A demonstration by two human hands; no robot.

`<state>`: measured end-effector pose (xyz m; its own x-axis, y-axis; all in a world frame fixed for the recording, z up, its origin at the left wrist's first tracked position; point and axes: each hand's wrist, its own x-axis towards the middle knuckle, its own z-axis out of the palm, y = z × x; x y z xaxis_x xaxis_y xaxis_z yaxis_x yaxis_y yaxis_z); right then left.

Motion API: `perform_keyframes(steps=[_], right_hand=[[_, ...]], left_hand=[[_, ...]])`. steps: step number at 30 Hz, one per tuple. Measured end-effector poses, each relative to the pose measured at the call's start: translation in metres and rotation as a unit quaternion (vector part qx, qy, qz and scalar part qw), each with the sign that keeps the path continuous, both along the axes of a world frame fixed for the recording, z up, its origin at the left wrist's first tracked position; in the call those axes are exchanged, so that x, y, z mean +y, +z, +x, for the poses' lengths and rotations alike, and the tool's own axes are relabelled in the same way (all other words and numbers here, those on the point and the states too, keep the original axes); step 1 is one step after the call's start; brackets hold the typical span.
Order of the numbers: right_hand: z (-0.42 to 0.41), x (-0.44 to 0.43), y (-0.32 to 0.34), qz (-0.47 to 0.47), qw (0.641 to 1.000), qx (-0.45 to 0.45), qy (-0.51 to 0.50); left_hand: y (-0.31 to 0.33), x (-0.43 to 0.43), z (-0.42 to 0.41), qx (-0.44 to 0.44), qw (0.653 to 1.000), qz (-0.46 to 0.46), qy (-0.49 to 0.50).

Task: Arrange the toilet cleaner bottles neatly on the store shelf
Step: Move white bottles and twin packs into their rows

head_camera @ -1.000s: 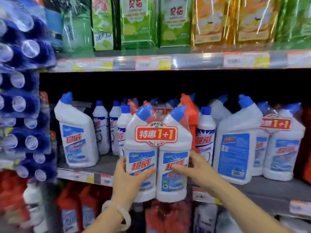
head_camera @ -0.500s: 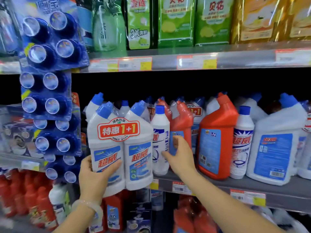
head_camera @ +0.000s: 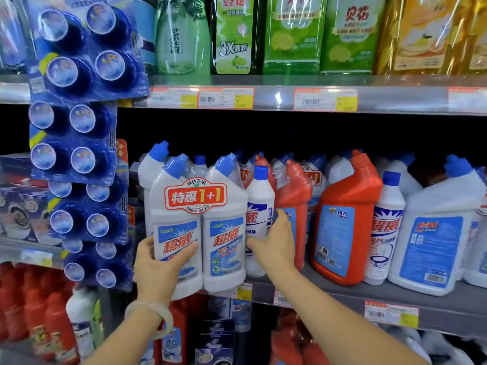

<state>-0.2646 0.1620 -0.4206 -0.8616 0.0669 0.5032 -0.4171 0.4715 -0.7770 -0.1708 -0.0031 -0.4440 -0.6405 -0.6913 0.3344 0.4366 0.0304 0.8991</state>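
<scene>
The twin-pack (head_camera: 198, 227) has travelled left along the shelf (head_camera: 434, 299) since a second ago, from in front of the middle bottles to the left end of the row, and the right hand (head_camera: 274, 243) has come off it. The left hand (head_camera: 160, 270) now carries the pack alone — thumb across the front of the left bottle's label, fingers (head_camera: 143, 245) wrapped round its left side, a pale bangle (head_camera: 151, 316) on the wrist. The pack stands upright, two white bottles with blue caps joined under a red "1+1" tag; its base looks to hang at or just past the shelf's front lip, though the hand and the angle make that hard to judge.

The right hand reaches past the pack's right edge to a slim white bottle (head_camera: 259, 206) just behind it. Its fingers are spread loosely and lie against the lower part of that bottle — touching, not closed round it.

To the right stand red bottles (head_camera: 293, 204), then a big red jug (head_camera: 345, 219) with its blue back label turned forward, another slim white one (head_camera: 386, 225) and a big white jug (head_camera: 434, 233), also back label forward. Blue blister cards (head_camera: 79, 122) hang on the left, overlapping the shelf end. Green and yellow refill packs (head_camera: 292, 35) fill the shelf above.
</scene>
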Motion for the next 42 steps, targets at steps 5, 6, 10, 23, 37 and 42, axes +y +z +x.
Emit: perform_keyframes(steps=[5,6,10,23,37,42], right_hand=[[0.004,0.016,0.004,0.009,1.000,0.003,0.016],[0.005,0.019,0.007,0.019,1.000,0.002,0.013],[0.010,0.020,0.032,0.037,0.999,0.036,-0.008],[0.002,0.023,0.065,0.123,0.989,0.080,-0.001],[-0.010,0.074,0.070,0.095,0.994,0.049,-0.014],[-0.017,0.077,0.072,0.093,0.995,0.039,0.000]], left_hand=[[0.008,0.009,-0.007,0.017,1.000,0.003,0.013],[0.009,0.010,-0.009,0.017,1.000,-0.005,0.018],[0.009,0.013,-0.014,0.021,0.999,-0.017,0.024],[0.000,0.020,-0.036,0.022,1.000,-0.001,0.020],[0.004,0.045,-0.076,-0.042,0.994,-0.091,-0.047],[-0.006,0.042,-0.078,-0.024,0.990,-0.134,-0.036]])
